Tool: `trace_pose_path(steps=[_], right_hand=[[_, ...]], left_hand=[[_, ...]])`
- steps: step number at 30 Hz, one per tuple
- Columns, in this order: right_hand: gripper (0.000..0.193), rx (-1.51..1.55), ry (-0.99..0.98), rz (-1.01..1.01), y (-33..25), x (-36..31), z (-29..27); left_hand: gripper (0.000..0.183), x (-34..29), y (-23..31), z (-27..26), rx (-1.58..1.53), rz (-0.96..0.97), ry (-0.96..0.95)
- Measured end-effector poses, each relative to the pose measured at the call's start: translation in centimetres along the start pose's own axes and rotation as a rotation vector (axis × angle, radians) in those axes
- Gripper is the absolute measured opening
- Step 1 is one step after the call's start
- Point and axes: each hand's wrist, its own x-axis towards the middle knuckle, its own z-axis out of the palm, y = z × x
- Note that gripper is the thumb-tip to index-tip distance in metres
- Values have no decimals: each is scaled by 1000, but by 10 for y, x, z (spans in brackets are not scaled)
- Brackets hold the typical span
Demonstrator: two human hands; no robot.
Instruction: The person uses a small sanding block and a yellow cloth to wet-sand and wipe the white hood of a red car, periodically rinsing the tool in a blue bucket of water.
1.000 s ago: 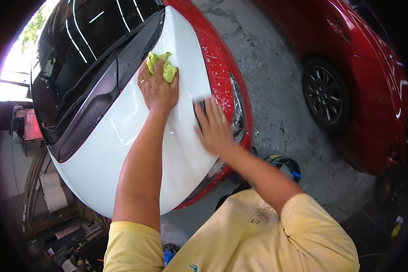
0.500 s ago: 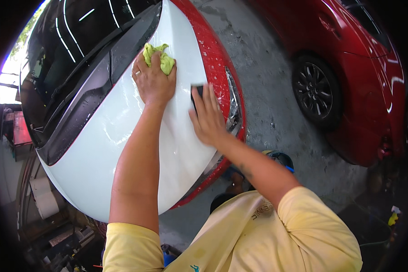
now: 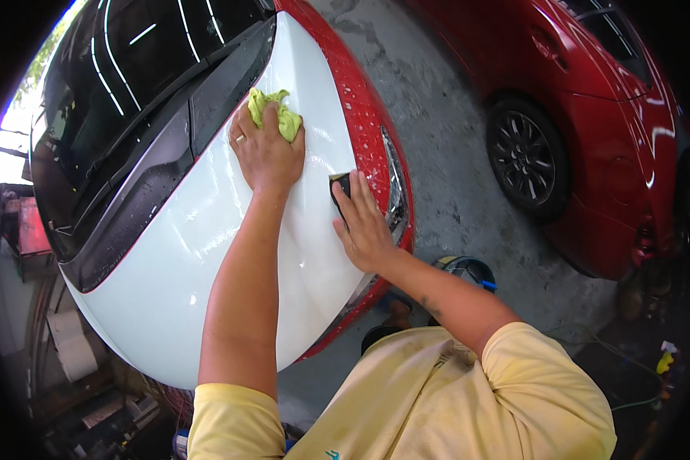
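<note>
A white car hood (image 3: 169,322) with a red painted edge lies in front of me, wet and shiny in patches. My left hand (image 3: 267,157) rests on its upper part, fingers closed over a crumpled yellow-green cloth (image 3: 287,121). Farther right, near the headlight (image 3: 397,180), my right hand (image 3: 368,238) presses a small black sanding pad (image 3: 337,185) flat against the white surface. The fingers of that hand lie nearly straight along the pad and hide much of it.
A dark windshield (image 3: 123,84) and black wiper cowl (image 3: 149,165) border the hood on the left. A red car (image 3: 606,161) stands to the right across the grey floor (image 3: 437,138). A bucket (image 3: 471,270) sits below my right forearm. Shelving with clutter (image 3: 115,414) is at lower left.
My right hand has slid the black sanding pad toward me along the hood. The left hand stays on the cloth in about the same place, while the whole view has shifted slightly.
</note>
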Motion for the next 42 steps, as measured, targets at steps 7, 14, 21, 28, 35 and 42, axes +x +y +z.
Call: trace_pose_path(steps=[7,14,21,28,35,42], right_hand=[[62,99,23,54,52,112,3],[59,215,75,72,93,195,8],[63,122,66,-61,74,120,11],[65,82,106,-31,74,146,8],[64,77,95,-6,64,158,16],[71,20,-159,61,-18,-71,-6]], left_hand=[[55,0,2,1,-20,23,13],[55,5,7,3,-23,-9,-24],[53,4,3,0,-36,7,5],[52,6,9,0,-44,-21,-29],[51,-2,-2,0,-13,3,4],[51,-1,4,11,34,-4,4]])
